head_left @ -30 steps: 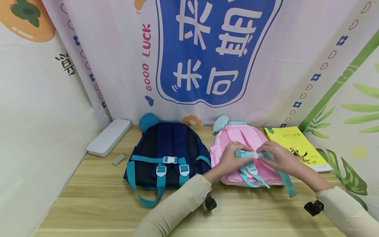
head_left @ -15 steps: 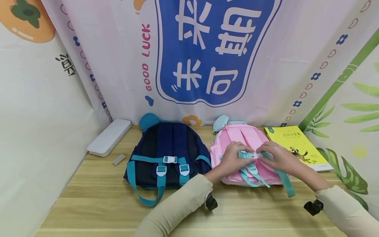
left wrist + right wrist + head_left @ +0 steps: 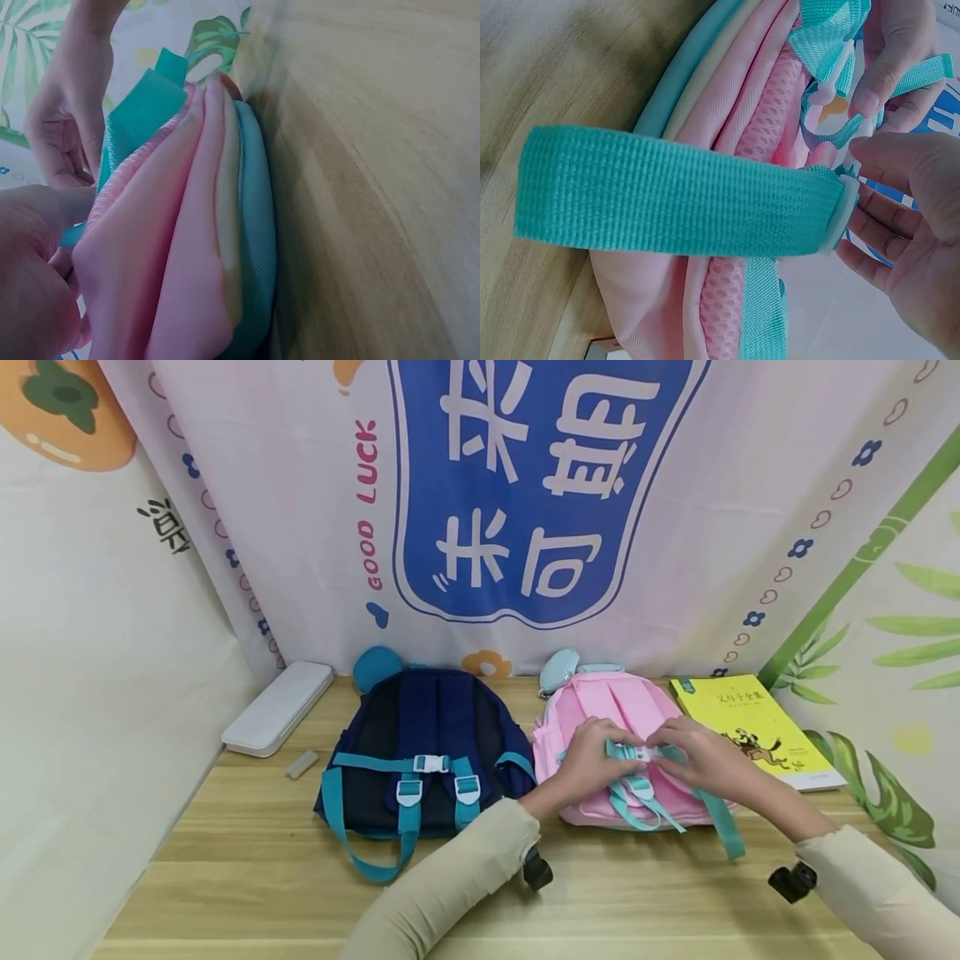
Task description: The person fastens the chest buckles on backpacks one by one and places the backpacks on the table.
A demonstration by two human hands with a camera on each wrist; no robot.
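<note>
The pink backpack (image 3: 630, 697) lies with its strap side up on the wooden table. Across its middle runs a turquoise chest strap with a white plastic buckle (image 3: 643, 753). On the left part of that buckle and its strap, my left hand (image 3: 588, 758) pinches with thumb and fingertips. My right hand (image 3: 708, 762) pinches the right part, fingertips nearly meeting the left ones. A loose turquoise strap end (image 3: 675, 191) hangs below the right hand in the right wrist view. Fingers partly cover the buckle, so I cannot tell whether its halves are fully joined.
Left of the pink bag lies a navy backpack (image 3: 438, 710) with turquoise straps and a white buckle (image 3: 431, 764). A yellow book (image 3: 757, 727) is at the right. Farther left are a pale case (image 3: 277, 710) and a small grey block (image 3: 302, 765). Printed cloth (image 3: 315, 527) hangs behind.
The left part of the buckle and its strap have shifted slightly right, toward the right part. Both hands keep their pinch and otherwise hardly move. The head view has tilted a little.
</note>
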